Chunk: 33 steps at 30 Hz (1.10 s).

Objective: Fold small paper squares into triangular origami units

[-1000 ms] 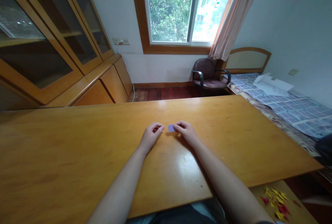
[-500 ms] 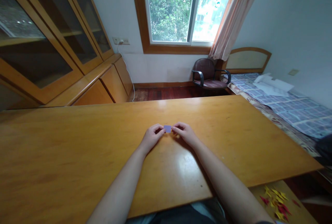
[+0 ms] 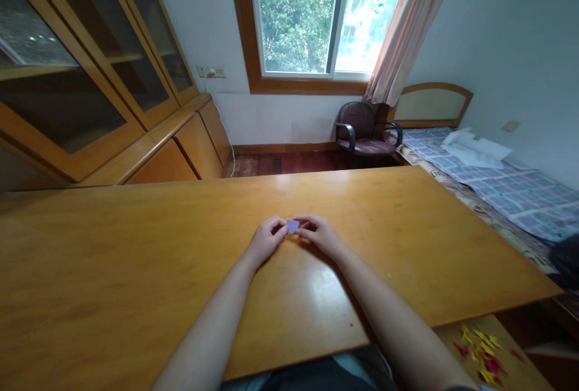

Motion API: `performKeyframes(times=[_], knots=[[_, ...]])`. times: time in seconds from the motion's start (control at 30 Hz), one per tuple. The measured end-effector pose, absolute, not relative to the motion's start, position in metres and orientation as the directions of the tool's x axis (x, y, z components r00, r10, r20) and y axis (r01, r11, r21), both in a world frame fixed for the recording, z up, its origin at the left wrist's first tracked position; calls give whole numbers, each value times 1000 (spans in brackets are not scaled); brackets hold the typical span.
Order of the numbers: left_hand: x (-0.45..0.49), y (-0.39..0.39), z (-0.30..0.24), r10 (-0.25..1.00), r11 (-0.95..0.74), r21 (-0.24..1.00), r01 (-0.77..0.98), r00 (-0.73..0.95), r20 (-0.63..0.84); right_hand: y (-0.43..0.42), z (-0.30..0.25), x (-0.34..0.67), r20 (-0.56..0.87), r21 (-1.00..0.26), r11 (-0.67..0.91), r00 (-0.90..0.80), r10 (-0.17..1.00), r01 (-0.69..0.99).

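Observation:
A small purple piece of paper (image 3: 292, 226) is held just above the wooden table (image 3: 149, 258), between my two hands. My left hand (image 3: 266, 238) pinches its left corner between thumb and fingers. On the other side my right hand (image 3: 320, 234) has its thumb and forefinger at the paper's right edges, a little spread around the corner. The paper sits tilted and looks like a small square. Any folds in it are too small to make out.
Several yellow and red folded paper pieces (image 3: 484, 349) lie on a lower surface at the bottom right. Beyond the table stand an armchair (image 3: 362, 128), a bed (image 3: 506, 180) at right and a glass-door cabinet (image 3: 108, 89) at left.
The purple paper has turned from lying level to a tilted, corner-up position. My right thumb and forefinger have moved apart along its edge. My left hand stays almost still.

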State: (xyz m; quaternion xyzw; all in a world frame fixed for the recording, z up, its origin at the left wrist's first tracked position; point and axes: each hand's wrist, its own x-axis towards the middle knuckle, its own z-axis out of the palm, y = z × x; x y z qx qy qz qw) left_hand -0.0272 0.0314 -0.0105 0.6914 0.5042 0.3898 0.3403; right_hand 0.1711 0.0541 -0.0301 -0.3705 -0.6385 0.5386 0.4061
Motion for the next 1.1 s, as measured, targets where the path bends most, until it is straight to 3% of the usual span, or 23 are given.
performKeyframes(times=[0.83,1.1], knots=[[-29,33,-15,973,-220,885,411,160,168,52,-29,171,177,-967,238,-434,884,90],[-29,34,-15,970,-225,883,412,177,165,52,-25,171,329,-911,397,-384,863,111]])
